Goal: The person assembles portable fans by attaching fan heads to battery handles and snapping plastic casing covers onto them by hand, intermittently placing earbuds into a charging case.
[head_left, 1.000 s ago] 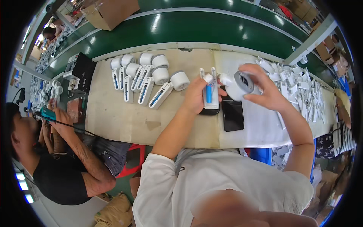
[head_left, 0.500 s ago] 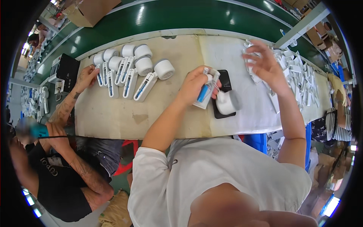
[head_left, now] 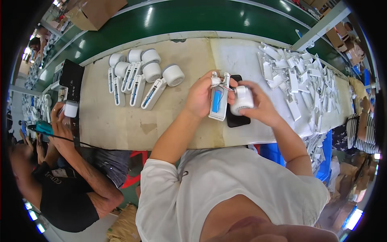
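Note:
My left hand (head_left: 200,97) is closed around an open white handle housing (head_left: 218,115), its fingers behind and beside it. Inside the housing sits a blue battery (head_left: 217,101), and thin wires show near its upper end. My right hand (head_left: 261,105) grips a round white head with a grille (head_left: 242,100) beside the housing. Wires near the housing's top run toward that head. A black phone-like slab (head_left: 235,122) lies on the table beneath the two parts, partly hidden by them.
White round-headed devices (head_left: 151,71) stand grouped on the table's left. White plastic shells (head_left: 293,78) are heaped at the right, above a blue bin (head_left: 325,161). On the left, a co-worker's hand (head_left: 60,131) is at a teal power tool (head_left: 43,128), near a white device (head_left: 71,109).
My right hand has come from the shell heap to the round head, which has swung up beside the housing. The co-worker's hand has left the device group, which has one fewer at its left.

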A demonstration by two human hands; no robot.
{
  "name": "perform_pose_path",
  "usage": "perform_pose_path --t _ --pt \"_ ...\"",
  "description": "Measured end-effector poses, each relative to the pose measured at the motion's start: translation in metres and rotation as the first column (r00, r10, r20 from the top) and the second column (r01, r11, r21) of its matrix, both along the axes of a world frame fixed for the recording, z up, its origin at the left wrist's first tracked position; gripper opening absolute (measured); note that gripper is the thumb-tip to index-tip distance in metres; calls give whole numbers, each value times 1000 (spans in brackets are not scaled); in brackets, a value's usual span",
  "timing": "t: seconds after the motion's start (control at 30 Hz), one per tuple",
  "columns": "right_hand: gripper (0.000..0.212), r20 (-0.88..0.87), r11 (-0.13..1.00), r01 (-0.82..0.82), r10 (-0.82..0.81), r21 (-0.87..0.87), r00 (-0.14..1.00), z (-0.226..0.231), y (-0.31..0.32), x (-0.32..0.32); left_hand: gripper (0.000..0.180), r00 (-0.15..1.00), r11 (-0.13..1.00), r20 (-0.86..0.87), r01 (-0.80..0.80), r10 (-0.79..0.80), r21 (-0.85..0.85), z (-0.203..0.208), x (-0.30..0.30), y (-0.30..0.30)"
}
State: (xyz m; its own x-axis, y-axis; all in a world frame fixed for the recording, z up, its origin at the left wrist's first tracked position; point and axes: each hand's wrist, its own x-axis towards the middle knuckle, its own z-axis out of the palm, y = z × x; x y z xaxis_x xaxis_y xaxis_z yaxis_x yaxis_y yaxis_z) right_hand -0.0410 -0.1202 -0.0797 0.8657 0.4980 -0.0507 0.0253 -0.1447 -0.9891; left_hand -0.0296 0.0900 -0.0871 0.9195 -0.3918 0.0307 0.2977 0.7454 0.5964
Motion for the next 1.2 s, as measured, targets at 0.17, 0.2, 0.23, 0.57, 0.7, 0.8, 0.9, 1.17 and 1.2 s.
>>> perform_pose_path --t 0.17,0.2,0.23,0.57,0.7,0.8,0.9,1.17,1.2 --pt "60 927 870 372 211 -322 309 44 -24 29 24 990 816 99 23 -98 577 -3 -5 -8" --pt "58 931 883 322 274 -343 240 47 -24 30 24 990 819 97 28 -102 573 -2 -6 -6" --pt "56 937 885 323 279 -336 209 49 -24 31 24 988 820 110 26 -109 572 -1 -6 -4" --pt "63 938 876 335 328 -348 117 47 -25 27 22 973 741 208 -67 -99 668 1 -12 -7" --pt "67 611 921 88 178 -380 772 71 -16 17 24 921 591 381 -268 -74 761 -10 -10 -9" --pt "51 451 854 -202 438 -480 778 84 -18 39 27 915 489 377 -265 -145 831 -4 -14 -17" --pt "49 240 700 -331 584 -633 776 95 -17 57 29 882 427 430 -319 -194 846 -8 -14 -21" --pt "42 270 875 -173 319 -451 909 82 -36 52 17 964 810 221 -9 -149 586 -5 -21 -21" --pt "40 267 925 -93 201 -368 942 78 -59 51 18 975 881 203 -16 -91 472 -4 -20 -21"
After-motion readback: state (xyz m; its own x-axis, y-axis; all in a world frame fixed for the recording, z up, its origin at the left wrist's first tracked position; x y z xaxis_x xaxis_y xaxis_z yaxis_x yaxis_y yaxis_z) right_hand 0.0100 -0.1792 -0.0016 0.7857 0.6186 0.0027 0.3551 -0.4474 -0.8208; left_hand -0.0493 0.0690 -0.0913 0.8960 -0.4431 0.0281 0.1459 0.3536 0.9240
